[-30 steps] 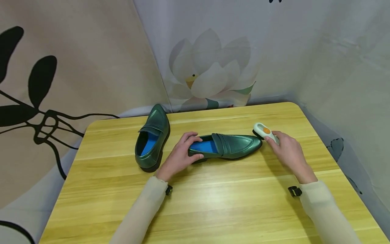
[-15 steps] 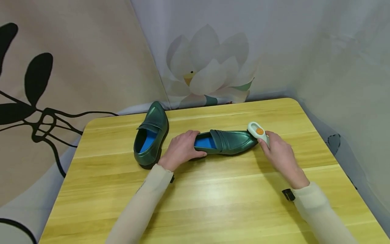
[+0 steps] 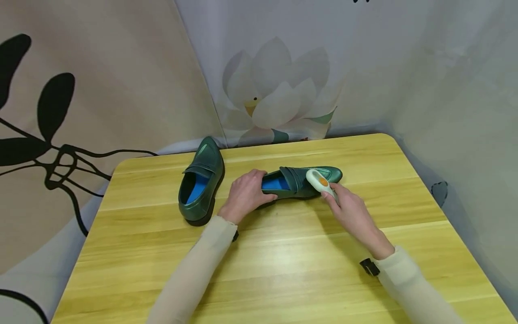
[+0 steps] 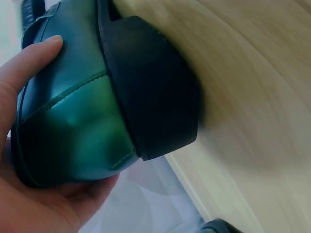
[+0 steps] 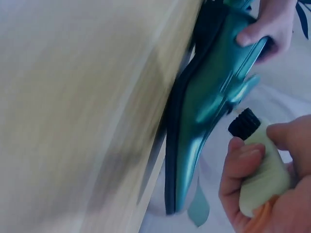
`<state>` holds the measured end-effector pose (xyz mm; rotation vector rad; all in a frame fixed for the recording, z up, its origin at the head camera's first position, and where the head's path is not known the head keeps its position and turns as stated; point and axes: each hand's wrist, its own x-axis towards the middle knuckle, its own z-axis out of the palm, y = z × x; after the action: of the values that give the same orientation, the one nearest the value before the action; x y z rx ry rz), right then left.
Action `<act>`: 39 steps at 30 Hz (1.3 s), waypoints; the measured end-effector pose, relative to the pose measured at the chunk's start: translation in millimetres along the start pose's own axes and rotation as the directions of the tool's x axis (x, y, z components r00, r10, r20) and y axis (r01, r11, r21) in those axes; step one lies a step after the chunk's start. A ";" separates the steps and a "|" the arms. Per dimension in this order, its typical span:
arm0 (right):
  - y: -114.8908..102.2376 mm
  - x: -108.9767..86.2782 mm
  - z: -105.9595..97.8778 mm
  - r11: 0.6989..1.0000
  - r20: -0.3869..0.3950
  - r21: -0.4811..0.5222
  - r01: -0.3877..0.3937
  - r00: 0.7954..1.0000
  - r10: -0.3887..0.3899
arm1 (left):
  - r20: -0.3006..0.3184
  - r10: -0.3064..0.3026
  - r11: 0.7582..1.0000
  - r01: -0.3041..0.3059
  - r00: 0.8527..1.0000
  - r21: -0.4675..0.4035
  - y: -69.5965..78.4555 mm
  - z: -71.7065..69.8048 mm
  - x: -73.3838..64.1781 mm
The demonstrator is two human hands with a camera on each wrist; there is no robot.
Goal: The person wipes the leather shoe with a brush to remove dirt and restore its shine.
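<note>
In the head view, my left hand (image 3: 247, 193) grips the heel end of a shiny green loafer (image 3: 293, 182) with a blue insole, its toe pointing right. In the left wrist view, the thumb lies along the shoe's side above the dark heel block (image 4: 155, 90), and fingers pass behind the back. My right hand (image 3: 353, 217) holds a small white brush (image 3: 317, 179) with an orange button, over the loafer's front part. The right wrist view shows its short black bristles (image 5: 244, 124) facing the upper near the strap, with a narrow gap between them.
A matching green loafer (image 3: 202, 182) stands to the left, toe toward the back edge. Both shoes are on a light wooden table (image 3: 283, 274). Behind it hangs a pale curtain (image 3: 364, 81) with printed flowers and leaves.
The right hand has carried the brush leftward from the toe tip to the loafer's front part. The held loafer has shifted slightly back and turned a little, and the left hand has closed further round its heel.
</note>
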<state>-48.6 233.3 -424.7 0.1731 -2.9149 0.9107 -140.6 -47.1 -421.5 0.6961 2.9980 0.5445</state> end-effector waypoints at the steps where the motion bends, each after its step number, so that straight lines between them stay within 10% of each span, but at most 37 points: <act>1: -3.1 -0.3 2.5 1.000 0.000 0.007 0.013 1.000 -0.013 | 0.008 -0.012 1.000 0.012 1.000 0.000 0.1 0.6 0.5; 16: -44.6 61.5 17.6 0.987 0.025 -0.134 0.089 0.996 -0.087 | 0.047 -0.026 0.999 0.028 0.999 -0.039 1.9 3.3 1.4; 29: -36.0 9.7 8.5 0.990 0.022 -0.102 0.103 0.995 -0.101 | 0.021 -0.023 1.000 0.023 1.000 -0.008 0.8 -0.1 0.6; 39: -46.8 66.2 18.7 0.990 0.026 -0.117 0.074 0.997 -0.071 | 0.072 -0.033 0.999 0.034 0.997 -0.009 4.9 0.1 -0.8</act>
<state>-108.8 178.9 -406.4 0.2804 -2.9499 0.7282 -137.8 -43.3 -419.9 0.6487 2.9331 0.5212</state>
